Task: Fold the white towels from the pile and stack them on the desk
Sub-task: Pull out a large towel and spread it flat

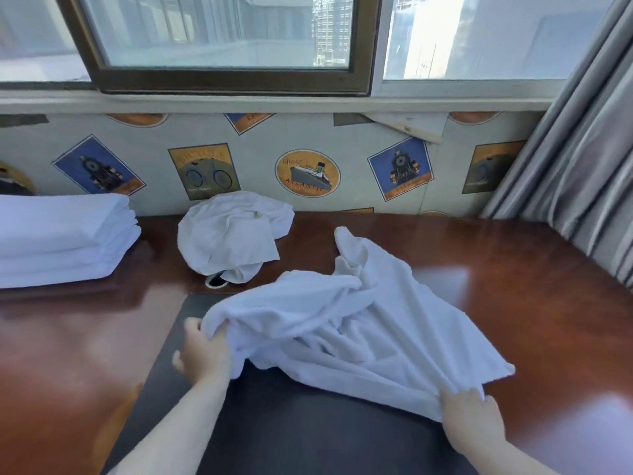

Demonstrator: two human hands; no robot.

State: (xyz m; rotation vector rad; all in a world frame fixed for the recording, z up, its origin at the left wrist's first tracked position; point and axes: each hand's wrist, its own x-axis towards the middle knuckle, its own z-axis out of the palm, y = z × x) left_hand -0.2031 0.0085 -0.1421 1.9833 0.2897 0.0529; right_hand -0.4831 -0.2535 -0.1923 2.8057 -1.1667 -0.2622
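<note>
Wallpaper (308,173) behind the bench (513,286) reads "GREAT ATLANTIC". At lower centre, a crumpled towel (342,323) lies there; left hand (203,351) seemingly pinches its left edge, right hand (474,423) grips its near corner. Folded stack (61,234) upper left, pile (233,231) beside it.

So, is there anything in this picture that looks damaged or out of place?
Yes. On the wall under the window, a wallpaper panel has peeled loose at its top and hangs tilted, showing its pale back. Also, a small round desk opening is half covered by the crumpled towel pile.
</note>
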